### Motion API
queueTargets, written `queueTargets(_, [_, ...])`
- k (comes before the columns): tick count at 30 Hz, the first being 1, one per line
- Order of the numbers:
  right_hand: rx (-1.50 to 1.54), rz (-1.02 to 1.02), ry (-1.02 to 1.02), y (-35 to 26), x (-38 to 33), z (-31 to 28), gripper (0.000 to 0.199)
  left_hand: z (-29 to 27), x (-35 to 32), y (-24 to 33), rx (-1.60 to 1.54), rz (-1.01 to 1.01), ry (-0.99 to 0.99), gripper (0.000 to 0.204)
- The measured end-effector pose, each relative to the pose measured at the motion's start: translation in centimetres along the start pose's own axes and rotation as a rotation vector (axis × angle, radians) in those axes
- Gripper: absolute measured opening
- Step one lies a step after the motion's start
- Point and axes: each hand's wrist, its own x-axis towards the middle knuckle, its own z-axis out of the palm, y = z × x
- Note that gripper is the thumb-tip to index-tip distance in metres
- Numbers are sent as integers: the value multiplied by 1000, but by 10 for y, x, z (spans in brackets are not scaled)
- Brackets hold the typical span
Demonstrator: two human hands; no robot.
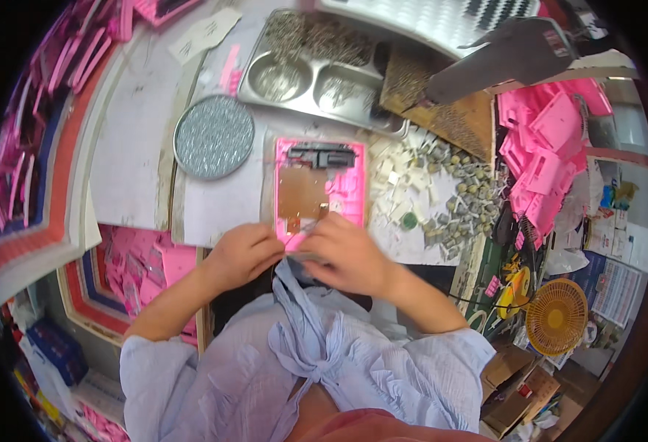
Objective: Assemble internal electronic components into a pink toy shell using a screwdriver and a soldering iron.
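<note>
Stamped steel tray (303, 106) sat at top centre: small metal screws or similar in its two upper wells, a thinner scatter in the two lower ones. Round grey dish (213, 177), left of centre, was full of fine silvery pieces. Wooden board (436, 116), upper right of centre, carried more small metal bits. White ridged tray (427, 18) at the top edge had dark strips at its right end. Striped bin (81, 291), lower left, held pink plastic pieces.

Pink housing (361, 169) was at frame centre, open side up; black module (322, 155) along its top, brown board (302, 193) below that. Left hand (249, 254) was at its lower left corner, fingers curled in; right hand (344, 252) was over its lower right, fingers bent, tips close together. Couldn't tell if either gripped anything; fingertips too small and blurred.

Writing: paper slip (204, 35), upper left, had dark handwriting; printed sheet (618, 291) at far right, too small to read.

Bench (136, 147) had a pale, scuffed top with a seam left of centre. Loose white parts (390, 173) and grey parts (464, 199) lay right of the housing. Pink shells (545, 147) were heaped at upper right, yellow fan (557, 317) and cardboard boxes (515, 398) at lower right.
</note>
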Motion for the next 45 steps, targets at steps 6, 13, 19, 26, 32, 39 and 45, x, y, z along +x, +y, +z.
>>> queueTargets(6, [-82,426,781,116,52,-201,10,-10,14,1,20,-19,-110,19])
queueTargets(13, [-761,206,483,202,173,-244,13,-23,17,2,85,-24,-168,21])
queueTargets(19, [-737,249,529,211,174,-251,16,-22,18,2,78,-37,-171,20])
queueTargets(26, [-232,52,982,141,120,-252,20,-26,17,-1,8,-51,-197,19])
queueTargets(32, [62,181,134,37,-2,-73,15,-22,15,0,-12,-98,-189,22])
queueTargets(39, [-193,-33,64,44,-18,-29,23,-21,15,3,6,-113,-175,25])
queueTargets(45, [-181,-37,96,45,-23,-20,23,-20,15,4,27,-100,-168,27])
